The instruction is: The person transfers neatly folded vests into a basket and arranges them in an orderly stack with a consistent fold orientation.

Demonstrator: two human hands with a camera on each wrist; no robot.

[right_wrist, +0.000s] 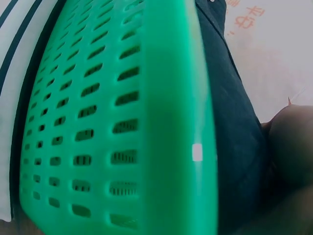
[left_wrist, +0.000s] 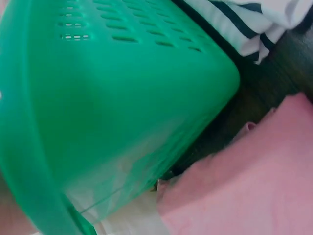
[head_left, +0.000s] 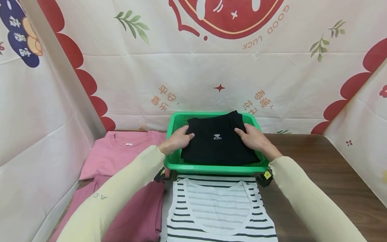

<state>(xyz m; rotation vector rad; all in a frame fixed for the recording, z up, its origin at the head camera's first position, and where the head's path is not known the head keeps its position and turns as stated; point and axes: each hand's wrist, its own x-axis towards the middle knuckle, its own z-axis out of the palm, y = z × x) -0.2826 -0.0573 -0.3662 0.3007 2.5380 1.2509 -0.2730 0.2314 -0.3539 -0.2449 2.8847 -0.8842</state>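
A folded black garment (head_left: 216, 143) with a small white print lies inside the green plastic basket (head_left: 211, 169). My left hand (head_left: 179, 137) holds its left side, thumb on top. On the opposite side my right hand (head_left: 253, 137) grips the cloth, its thumb also lying over the top; the other fingers of both hands are largely hidden. In the right wrist view, the dark cloth (right_wrist: 230, 117) rises beyond the basket's rim, beside the right hand (right_wrist: 293, 147). The left wrist view mostly shows the basket's slotted outer wall (left_wrist: 122, 88).
In front of the basket lies a black-and-white striped tank top (head_left: 220, 215). Left of it are a light pink shirt (head_left: 121, 154) and a darker pink garment (head_left: 136, 215). A printed curtain (head_left: 181, 67) hangs behind the brown wooden table (head_left: 317, 174).
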